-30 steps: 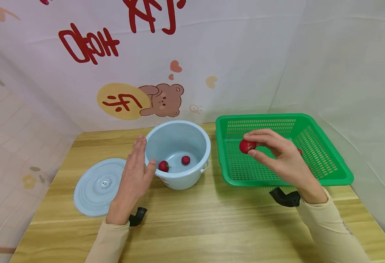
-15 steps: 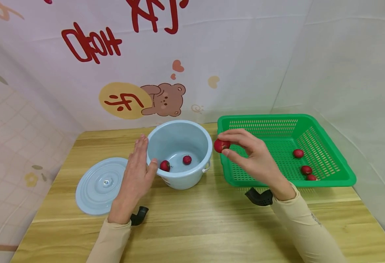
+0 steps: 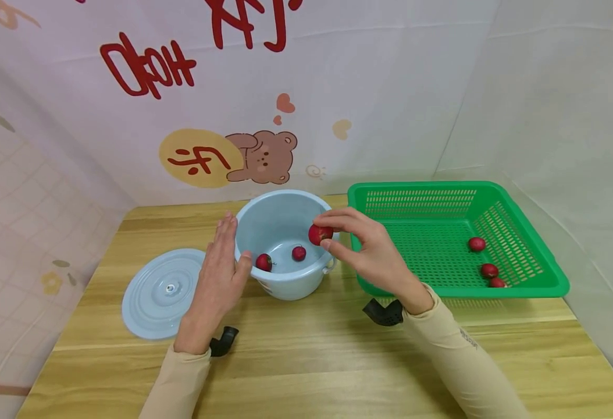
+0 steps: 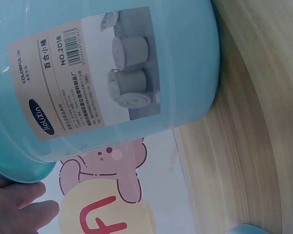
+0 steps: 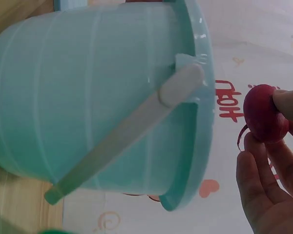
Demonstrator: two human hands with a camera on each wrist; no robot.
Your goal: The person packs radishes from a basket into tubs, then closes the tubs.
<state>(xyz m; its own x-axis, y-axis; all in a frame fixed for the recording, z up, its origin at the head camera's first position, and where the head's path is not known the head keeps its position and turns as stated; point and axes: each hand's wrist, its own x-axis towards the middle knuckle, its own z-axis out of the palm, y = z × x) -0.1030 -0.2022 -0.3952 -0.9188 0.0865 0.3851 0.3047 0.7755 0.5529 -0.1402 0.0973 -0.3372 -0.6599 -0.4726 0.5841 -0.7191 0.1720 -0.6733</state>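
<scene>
My right hand [image 3: 371,250] pinches a round red radish [image 3: 320,234] between thumb and fingertips, over the right side of the light blue bucket [image 3: 291,286]. In the right wrist view a thin root tail hangs from this radish [image 5: 264,113], which is level with the space above the bucket's rim. Two more radishes lie on the bucket floor, one radish [image 3: 264,262] by the left wall and a smaller radish [image 3: 299,253] near the middle. My left hand [image 3: 220,279], fingers straight, rests along the bucket's left rim.
On the right stands a green slotted basket [image 3: 534,238] with several radishes [image 3: 476,244] along its right side. A light blue lid [image 3: 152,308] lies flat on the wooden table [image 3: 296,372], left of the bucket. Behind the table hangs a printed white cloth [image 3: 390,87].
My right hand has carried the radish leftward from over the green basket to over the bucket, uncovering the radishes in the basket. The left hand has stayed at the rim.
</scene>
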